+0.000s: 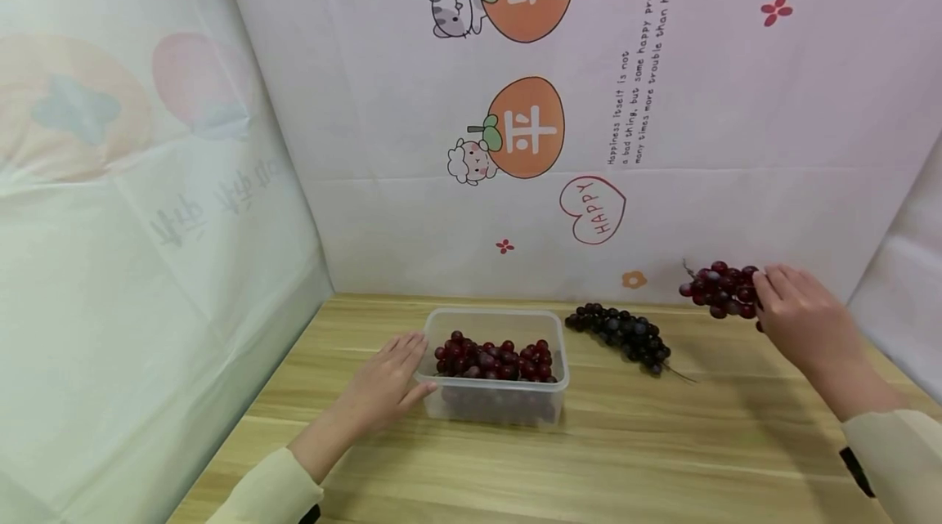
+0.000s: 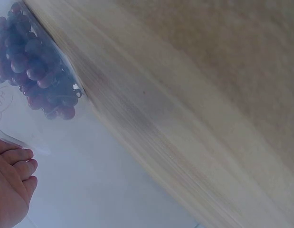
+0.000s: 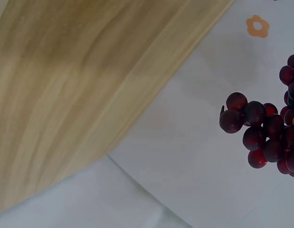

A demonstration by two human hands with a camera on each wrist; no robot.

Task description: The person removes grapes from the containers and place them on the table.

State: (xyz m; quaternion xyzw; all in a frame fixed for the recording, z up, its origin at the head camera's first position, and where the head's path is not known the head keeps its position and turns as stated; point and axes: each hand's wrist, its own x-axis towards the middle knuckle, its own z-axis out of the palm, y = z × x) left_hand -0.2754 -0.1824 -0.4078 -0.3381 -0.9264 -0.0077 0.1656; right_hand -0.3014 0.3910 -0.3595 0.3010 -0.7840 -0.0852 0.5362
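In the head view, a clear plastic box (image 1: pixel 491 408) stands on the table with dark red grapes (image 1: pixel 489 360) inside. My left hand (image 1: pixel 386 381) rests against the box's left side, fingers extended along it and thumb near the front corner. The left wrist view shows the left hand (image 2: pixel 11 183) just below the see-through wall, grapes (image 2: pixel 30 61) visible behind it. Off to the right, my right hand (image 1: pixel 805 315) grips a bunch of red grapes (image 1: pixel 721 288) by its right end, raised above the table. That bunch (image 3: pixel 270 133) also appears in the right wrist view, the hand mostly out of frame.
A bunch of black grapes (image 1: pixel 621 334) lies on the wooden table (image 1: pixel 625 459) just right of the box, its stem pointing right. A white printed cloth (image 1: pixel 397 221) hangs behind the table, and another pale cloth (image 1: pixel 147 303) covers the left side.
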